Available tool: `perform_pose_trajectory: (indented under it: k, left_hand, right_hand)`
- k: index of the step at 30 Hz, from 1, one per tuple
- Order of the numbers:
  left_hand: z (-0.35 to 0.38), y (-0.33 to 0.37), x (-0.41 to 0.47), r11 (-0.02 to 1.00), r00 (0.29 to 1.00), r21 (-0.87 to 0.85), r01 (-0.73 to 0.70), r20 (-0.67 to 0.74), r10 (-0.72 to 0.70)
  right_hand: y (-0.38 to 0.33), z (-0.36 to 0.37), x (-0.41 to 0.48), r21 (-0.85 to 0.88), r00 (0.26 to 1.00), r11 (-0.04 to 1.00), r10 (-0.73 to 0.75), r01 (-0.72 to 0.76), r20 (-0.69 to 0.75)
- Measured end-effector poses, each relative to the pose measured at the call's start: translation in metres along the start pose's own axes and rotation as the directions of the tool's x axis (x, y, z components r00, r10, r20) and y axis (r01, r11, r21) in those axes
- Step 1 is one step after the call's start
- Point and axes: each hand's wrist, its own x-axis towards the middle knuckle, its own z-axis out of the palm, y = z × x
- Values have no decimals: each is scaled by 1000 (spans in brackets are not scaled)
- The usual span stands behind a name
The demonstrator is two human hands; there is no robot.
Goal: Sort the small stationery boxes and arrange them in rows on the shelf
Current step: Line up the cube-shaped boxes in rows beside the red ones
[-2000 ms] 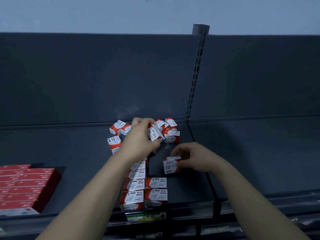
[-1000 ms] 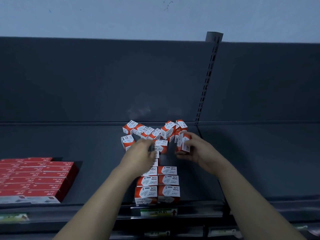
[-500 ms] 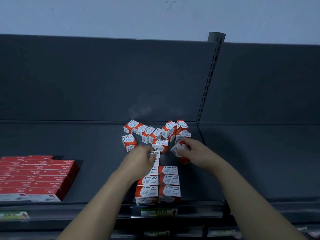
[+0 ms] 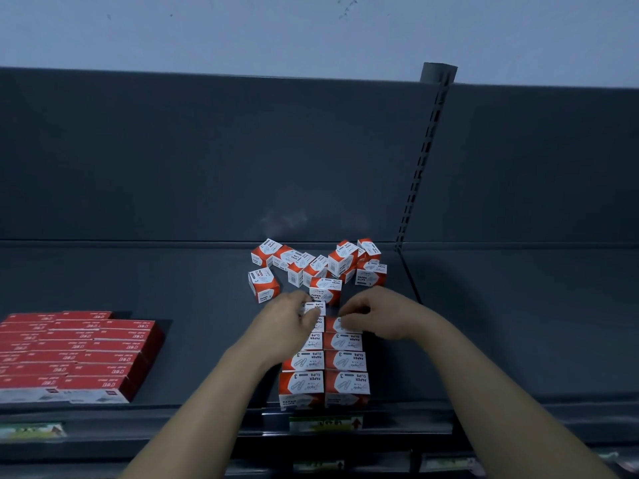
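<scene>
Box [image 4: 334, 327] lowered, beneath right grip [image 4: 377, 316].

A left hand [image 4: 287, 319] pinches a paper-clip box [image 4: 316, 307], the right hand [image 4: 377, 314] grips a second box [image 4: 333, 326] at the far end of two neat rows [image 4: 342, 361] on the shelf [image 4: 138, 281]; a loose heap [image 4: 318, 264] lies just beyond.

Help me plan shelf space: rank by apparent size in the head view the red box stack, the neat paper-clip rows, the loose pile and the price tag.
Largest: red box stack.
Next: neat rows and loose pile look alike; the rows sit nearer the camera, so I won't rank them.
Smallest: price tag.
</scene>
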Motion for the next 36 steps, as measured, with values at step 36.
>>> perform_pose_trajectory:
  k: [36]
  left_hand:
    - [-47,-5,25,937,979,-325,129,-106,-172]
  right_hand:
    - [11,-16,11,122,998,991,52,-50,-17]
